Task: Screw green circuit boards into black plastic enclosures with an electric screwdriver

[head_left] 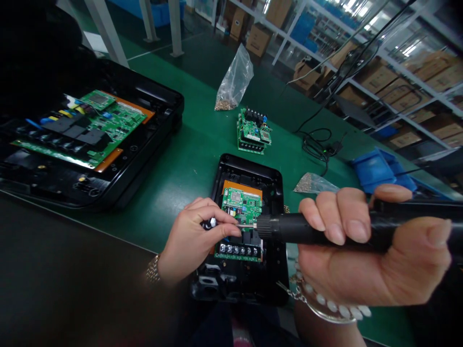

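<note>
My right hand point(361, 246) is wrapped around a black electric screwdriver point(289, 227), held level and pointing left. Its thin metal bit point(248, 225) reaches the fingertips of my left hand point(198, 226). Thumb and forefinger there are pinched together at the bit's end; whatever small thing lies between them is hidden. Both hands are above a black plastic housing point(253, 168). Inside it sits a green circuit board point(249, 197) on an orange sheet point(231, 184), with a row of screw terminals point(238, 250) along its near edge. My left hand partly covers the board.
A larger black housing point(159, 91) with another green board point(126, 120) stands at left. Farther back are stacked circuit boards point(253, 130), a clear bag point(237, 77) of small brass-coloured parts and black cables point(314, 140). Another bag point(313, 183) and blue bins point(378, 168) lie right.
</note>
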`<action>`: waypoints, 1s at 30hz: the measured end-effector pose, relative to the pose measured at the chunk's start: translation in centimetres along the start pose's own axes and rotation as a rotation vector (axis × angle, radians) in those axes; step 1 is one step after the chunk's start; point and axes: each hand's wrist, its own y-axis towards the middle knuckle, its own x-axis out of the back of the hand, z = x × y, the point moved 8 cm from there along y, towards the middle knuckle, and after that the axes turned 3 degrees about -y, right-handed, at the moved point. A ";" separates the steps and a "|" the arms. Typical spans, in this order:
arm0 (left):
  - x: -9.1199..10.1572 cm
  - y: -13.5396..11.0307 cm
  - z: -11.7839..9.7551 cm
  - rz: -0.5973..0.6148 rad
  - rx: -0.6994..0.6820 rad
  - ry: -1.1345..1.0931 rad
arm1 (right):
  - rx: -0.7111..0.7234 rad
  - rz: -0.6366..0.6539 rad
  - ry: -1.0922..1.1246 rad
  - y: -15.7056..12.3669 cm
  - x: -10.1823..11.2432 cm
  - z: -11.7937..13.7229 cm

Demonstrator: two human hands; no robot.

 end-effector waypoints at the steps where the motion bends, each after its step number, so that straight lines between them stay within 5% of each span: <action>1: 0.1 0.0 0.0 -0.002 -0.002 -0.002 | -0.007 0.001 -0.004 0.0 -0.1 0.0; 8: 0.2 -0.1 -0.1 0.010 -0.071 -0.018 | -0.030 0.019 0.002 0.2 -0.4 -0.4; 16: 0.9 0.4 -1.3 -0.042 -0.328 0.197 | -0.009 0.085 0.031 0.9 -1.4 -1.4; 23: 1.3 1.7 1.3 -0.020 -0.110 0.562 | 0.070 0.080 -0.007 3.9 -2.4 -1.6; 30: 0.3 1.6 0.3 -0.008 -0.077 0.856 | 0.195 0.175 -0.137 5.8 -4.4 -4.1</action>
